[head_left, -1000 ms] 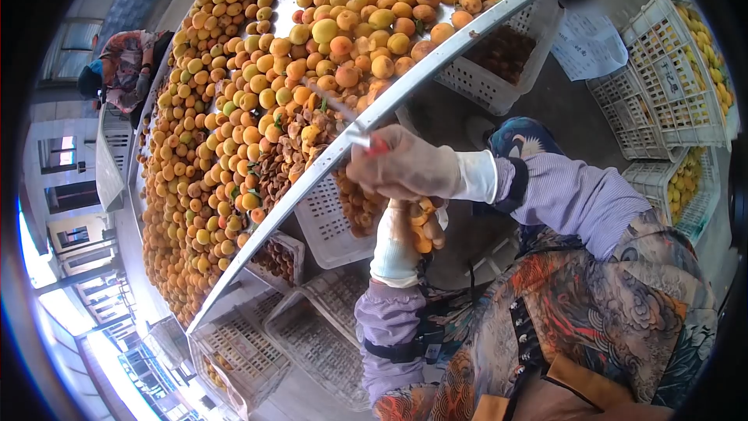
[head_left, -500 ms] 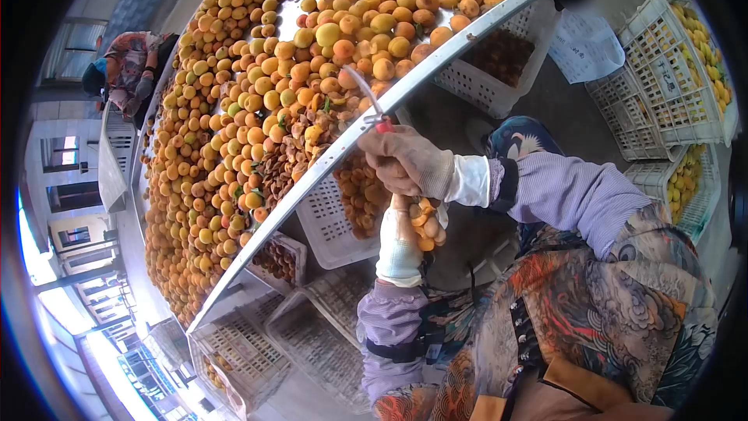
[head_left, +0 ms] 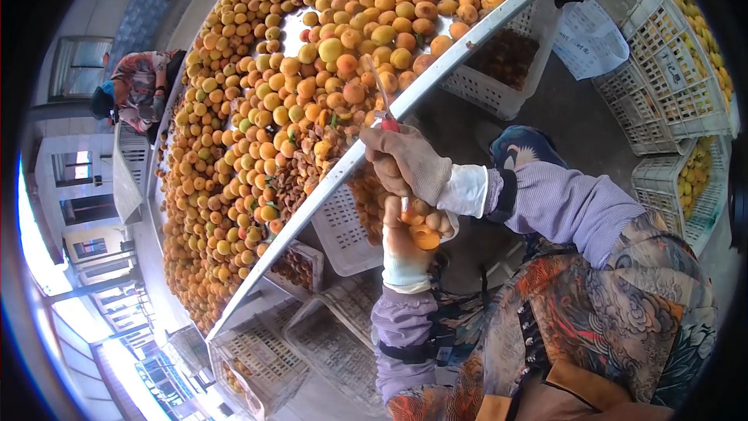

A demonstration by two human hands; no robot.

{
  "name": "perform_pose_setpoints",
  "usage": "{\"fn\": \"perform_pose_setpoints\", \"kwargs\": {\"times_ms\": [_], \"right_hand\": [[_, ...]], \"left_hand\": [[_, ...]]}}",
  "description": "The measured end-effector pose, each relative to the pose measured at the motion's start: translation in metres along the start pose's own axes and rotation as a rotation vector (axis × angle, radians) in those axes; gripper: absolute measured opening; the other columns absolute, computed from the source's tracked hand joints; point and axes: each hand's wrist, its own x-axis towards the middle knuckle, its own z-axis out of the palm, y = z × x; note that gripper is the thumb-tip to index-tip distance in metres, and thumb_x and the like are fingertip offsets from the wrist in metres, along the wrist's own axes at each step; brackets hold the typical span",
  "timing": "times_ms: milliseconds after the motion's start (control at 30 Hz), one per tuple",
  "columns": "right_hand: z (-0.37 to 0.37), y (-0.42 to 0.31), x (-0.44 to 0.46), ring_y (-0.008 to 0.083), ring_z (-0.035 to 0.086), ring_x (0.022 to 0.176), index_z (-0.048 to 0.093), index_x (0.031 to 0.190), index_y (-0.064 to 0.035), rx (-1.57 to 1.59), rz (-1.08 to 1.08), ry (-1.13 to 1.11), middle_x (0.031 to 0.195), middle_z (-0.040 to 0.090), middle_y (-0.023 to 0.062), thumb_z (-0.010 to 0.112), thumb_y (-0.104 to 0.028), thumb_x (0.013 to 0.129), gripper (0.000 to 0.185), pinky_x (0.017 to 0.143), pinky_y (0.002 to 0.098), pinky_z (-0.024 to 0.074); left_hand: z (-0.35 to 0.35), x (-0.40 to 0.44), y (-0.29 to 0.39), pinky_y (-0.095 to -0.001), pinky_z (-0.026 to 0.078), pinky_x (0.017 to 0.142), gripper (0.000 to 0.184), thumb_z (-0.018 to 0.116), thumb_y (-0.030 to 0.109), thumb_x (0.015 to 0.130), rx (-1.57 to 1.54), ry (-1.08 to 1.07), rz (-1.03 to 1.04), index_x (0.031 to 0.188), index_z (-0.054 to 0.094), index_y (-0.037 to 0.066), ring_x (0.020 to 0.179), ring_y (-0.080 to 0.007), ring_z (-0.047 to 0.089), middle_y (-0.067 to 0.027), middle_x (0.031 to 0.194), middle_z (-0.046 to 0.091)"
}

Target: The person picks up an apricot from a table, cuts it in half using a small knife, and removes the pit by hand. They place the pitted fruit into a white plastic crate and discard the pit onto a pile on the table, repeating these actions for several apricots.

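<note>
My right hand [head_left: 405,160], in a dirty glove with a white cuff, is closed on a small knife [head_left: 381,93] with a red handle and a thin blade pointing up past the table edge. Just below it, my left hand [head_left: 397,222] is wrapped round cut apricot pieces [head_left: 425,235]; a bright orange half hangs at its fingers. Both hands are close together, and the right one partly hides the left. Beyond them, whole apricots [head_left: 257,117] heap on the metal-edged table [head_left: 343,164]. Brown pits [head_left: 300,187] lie near its edge.
Under the table edge stand white crates [head_left: 339,226] of apricot pieces, with more crates [head_left: 257,351] at lower left. Stacked crates [head_left: 670,62] of yellow fruit rise at right beside a pale printed bag [head_left: 588,39]. A co-worker [head_left: 139,90] bends at the table's far left.
The view has shifted slightly. In my left hand the orange apricot half now shows more fully, lower at the fingers. The knife blade has tilted more upright.
</note>
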Motion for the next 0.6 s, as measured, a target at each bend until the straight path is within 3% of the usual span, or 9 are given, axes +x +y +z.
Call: {"fn": "perform_pose_setpoints", "kwargs": {"times_ms": [100, 133, 200, 233, 267, 333, 400, 467, 600], "right_hand": [[0.004, -0.005, 0.008, 0.0076, 0.035, 0.033, 0.048, 0.072, -0.0102, -0.041, -0.133, 0.040, 0.046, 0.038, -0.0047, 0.056, -0.034, 0.089, 0.030, 0.031, 0.0228, 0.0269], [0.006, -0.010, 0.014, 0.0076, 0.035, 0.033, 0.048, 0.072, -0.0102, -0.033, -0.143, 0.033, 0.046, 0.038, -0.0047, 0.056, -0.034, 0.089, 0.030, 0.031, 0.0228, 0.0269], [0.011, -0.029, 0.027, 0.0074, 0.038, 0.035, 0.050, 0.074, -0.0101, 0.070, -0.387, 0.014, 0.049, 0.042, -0.0037, 0.054, -0.031, 0.090, 0.027, 0.032, 0.0223, 0.0298], [0.009, -0.041, 0.028, 0.0079, 0.040, 0.037, 0.050, 0.076, -0.0099, 0.155, -0.391, 0.097, 0.051, 0.044, -0.0029, 0.053, -0.029, 0.092, 0.025, 0.033, 0.0222, 0.0311], [0.005, -0.053, 0.029, 0.0083, 0.037, 0.037, 0.049, 0.079, -0.0100, 0.236, -0.302, 0.161, 0.051, 0.040, -0.0041, 0.052, -0.029, 0.093, 0.023, 0.034, 0.0220, 0.0285], [-0.008, -0.055, 0.028, 0.0083, 0.033, 0.039, 0.048, 0.080, -0.0104, 0.284, -0.360, 0.082, 0.053, 0.035, -0.0055, 0.052, -0.030, 0.092, 0.024, 0.035, 0.0222, 0.0249], [-0.007, -0.056, 0.024, 0.0074, 0.031, 0.040, 0.047, 0.081, -0.0108, 0.171, -0.236, 0.125, 0.054, 0.033, -0.0059, 0.051, -0.031, 0.092, 0.023, 0.036, 0.0223, 0.0237], [-0.001, -0.064, 0.011, 0.0071, 0.032, 0.040, 0.047, 0.082, -0.0104, -0.070, -0.119, 0.111, 0.053, 0.035, -0.0048, 0.050, -0.029, 0.092, 0.021, 0.036, 0.0220, 0.0238], [-0.004, -0.058, 0.009, 0.0075, 0.034, 0.040, 0.049, 0.086, -0.0099, -0.148, -0.027, 0.074, 0.055, 0.040, -0.0037, 0.051, -0.025, 0.090, 0.016, 0.035, 0.0216, 0.0275]], "left_hand": [[0.010, 0.003, 0.005, -0.0368, 0.035, 0.060, 0.034, 0.052, 0.044, 0.090, 0.149, -0.020, 0.024, 0.086, 0.051, 0.011, 0.064, -0.0189, 0.043, 0.0007, 0.072, 0.044], [0.015, 0.004, 0.011, -0.0353, 0.037, 0.062, 0.030, 0.054, 0.040, 0.090, 0.126, -0.013, 0.086, 0.088, 0.053, 0.009, 0.066, -0.0185, 0.043, 0.0004, 0.071, 0.045], [0.028, 0.008, 0.027, -0.0324, 0.039, 0.067, 0.025, 0.057, 0.031, 0.089, 0.073, -0.003, 0.219, 0.093, 0.056, 0.006, 0.069, -0.0178, 0.044, -0.0002, 0.070, 0.046], [0.037, 0.006, 0.043, -0.0303, 0.042, 0.067, 0.026, 0.056, 0.030, 0.090, 0.234, 0.112, 0.362, 0.099, 0.056, 0.005, 0.070, -0.0166, 0.049, -0.0006, 0.069, 0.050], [0.044, 0.006, 0.060, -0.0309, 0.044, 0.066, 0.027, 0.056, 0.031, 0.091, 0.409, 0.160, 0.476, 0.099, 0.056, 0.006, 0.067, -0.0161, 0.052, -0.0010, 0.069, 0.053], [0.049, 0.012, 0.098, -0.0278, 0.047, 0.058, 0.030, 0.060, 0.034, 0.089, 0.677, 0.244, 0.676, 0.097, 0.056, 0.005, 0.059, -0.0138, 0.055, -0.0035, 0.066, 0.058], [0.061, 0.018, 0.121, -0.0199, 0.042, 0.052, 0.031, 0.060, 0.034, 0.089, 0.949, 0.526, 0.852, 0.097, 0.053, 0.005, 0.057, -0.0090, 0.053, -0.0023, 0.062, 0.054], [0.053, 0.029, 0.142, -0.0173, 0.039, 0.049, 0.029, 0.059, 0.032, 0.090, 0.955, 0.527, 1.012, 0.096, 0.052, 0.005, 0.055, -0.0071, 0.051, -0.0010, 0.061, 0.053], [0.040, 0.011, 0.143, -0.0192, 0.037, 0.046, 0.026, 0.058, 0.027, 0.091, 1.042, 0.557, 0.957, 0.098, 0.051, 0.004, 0.052, -0.0081, 0.051, -0.0010, 0.063, 0.053]]}}
